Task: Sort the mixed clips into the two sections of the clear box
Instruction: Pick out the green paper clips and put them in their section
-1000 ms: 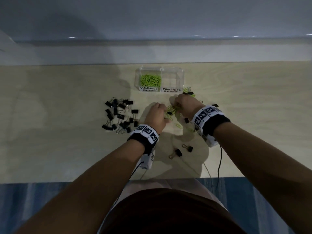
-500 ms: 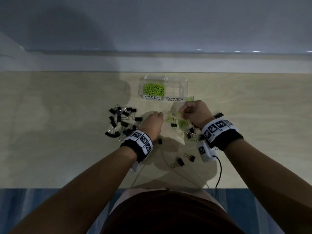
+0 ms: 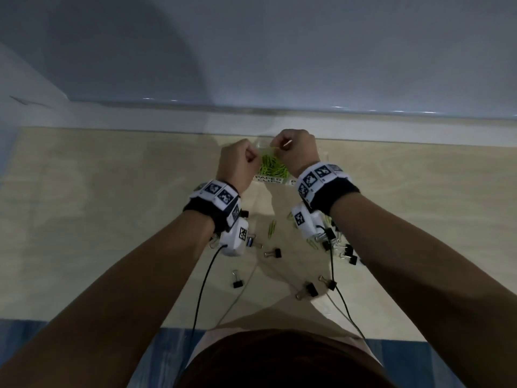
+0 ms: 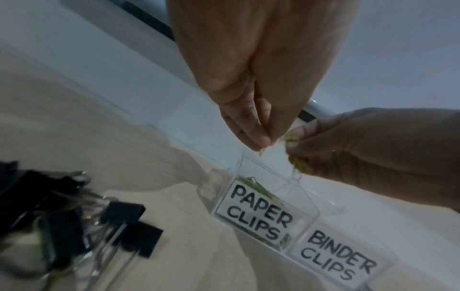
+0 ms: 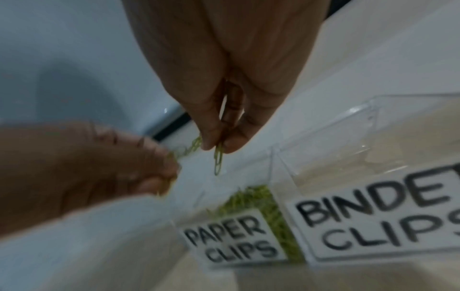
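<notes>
It looked like an office or desk workspace set up for recording. A pale wood-grain tabletop (image 3: 84,219) ran up to a plain, glossy grey-white wall (image 3: 279,51) at the far side, with a blue patterned floor (image 3: 22,348) showing at the near edge. Stationery marked the setting: a clear box (image 4: 306,214) with hand-lettered labels reading "PAPER CLIPS" (image 4: 259,212) and "BINDER CLIPS" (image 4: 338,258), green paper clips (image 3: 272,169) and black binder clips (image 3: 347,252) scattered on the desk. The light was dim. Wrist-worn cameras (image 3: 233,238) with printed marker tags and trailing cables pointed to a data-collection session.
</notes>
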`<state>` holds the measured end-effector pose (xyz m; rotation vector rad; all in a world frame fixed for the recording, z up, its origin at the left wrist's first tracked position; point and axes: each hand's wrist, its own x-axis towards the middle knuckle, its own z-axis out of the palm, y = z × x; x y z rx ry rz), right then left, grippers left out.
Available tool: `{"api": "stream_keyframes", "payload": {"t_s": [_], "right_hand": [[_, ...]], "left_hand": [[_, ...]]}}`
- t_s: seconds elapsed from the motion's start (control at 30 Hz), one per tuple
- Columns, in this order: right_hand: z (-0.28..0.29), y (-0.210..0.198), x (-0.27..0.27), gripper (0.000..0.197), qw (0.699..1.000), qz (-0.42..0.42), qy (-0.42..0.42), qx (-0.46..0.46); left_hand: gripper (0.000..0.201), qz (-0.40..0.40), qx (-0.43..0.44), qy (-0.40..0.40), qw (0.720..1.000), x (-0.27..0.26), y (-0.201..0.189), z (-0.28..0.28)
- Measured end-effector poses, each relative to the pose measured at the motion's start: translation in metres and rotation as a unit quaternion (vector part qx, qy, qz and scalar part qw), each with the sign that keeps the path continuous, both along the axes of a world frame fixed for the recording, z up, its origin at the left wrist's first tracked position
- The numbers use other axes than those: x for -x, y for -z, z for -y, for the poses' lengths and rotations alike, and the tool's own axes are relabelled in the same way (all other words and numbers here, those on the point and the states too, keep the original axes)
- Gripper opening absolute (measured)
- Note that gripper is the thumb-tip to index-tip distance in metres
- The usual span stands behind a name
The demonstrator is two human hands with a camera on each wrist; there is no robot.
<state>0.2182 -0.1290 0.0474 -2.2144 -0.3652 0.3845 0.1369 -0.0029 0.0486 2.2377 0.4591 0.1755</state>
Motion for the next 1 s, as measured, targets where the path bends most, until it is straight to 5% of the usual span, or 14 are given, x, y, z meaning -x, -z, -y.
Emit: {"api": "stream_keyframes", "payload": {"t_s": [0.13,0.3,0.5,0.77,1.0], "right_hand": [[0.014,0.008,0.008,0.023,0.990,0.042,-0.105,0.084],[0.096,0.014,0.033,0.019,0.991,0.089,-0.080,0.056],[0.167,0.041,0.093,0.020,0.972,0.050,-0.173,0.149],[0.166,0.058,0.117,0.019,0.966,0.114,-0.174,0.152],[0.183,0.054,0.118,0.017,0.982,0.062,-0.143,0.104]], "left_hand": [[0.011,-0.042,-0.026,0.050,0.997,-0.007,0.008,0.005],[0.022,-0.021,-0.118,0.148,0.982,0.021,0.018,0.028],[0.024,-0.121,-0.099,0.333,0.930,0.052,0.043,0.092],[0.018,-0.143,-0.123,0.249,0.950,0.055,0.057,0.124],[0.023,-0.081,-0.108,0.153,0.979,0.068,0.055,0.095]]}}
